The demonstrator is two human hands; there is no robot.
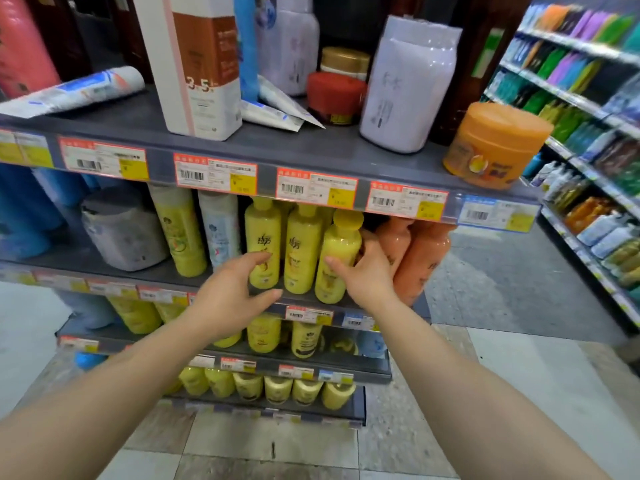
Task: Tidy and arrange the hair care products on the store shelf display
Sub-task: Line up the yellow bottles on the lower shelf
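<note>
Two bare forearms reach forward; left hand (230,289) cupped with fingers apart, right hand (365,271) curled round something, thumb extended.

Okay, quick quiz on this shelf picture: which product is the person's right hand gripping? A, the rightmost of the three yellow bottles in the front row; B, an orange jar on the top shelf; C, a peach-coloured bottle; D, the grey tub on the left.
A: the right hand wraps its fingers round the rightmost yellow bottle, beside the peach bottles, while the left hand is open near the leftmost yellow bottle.
</note>
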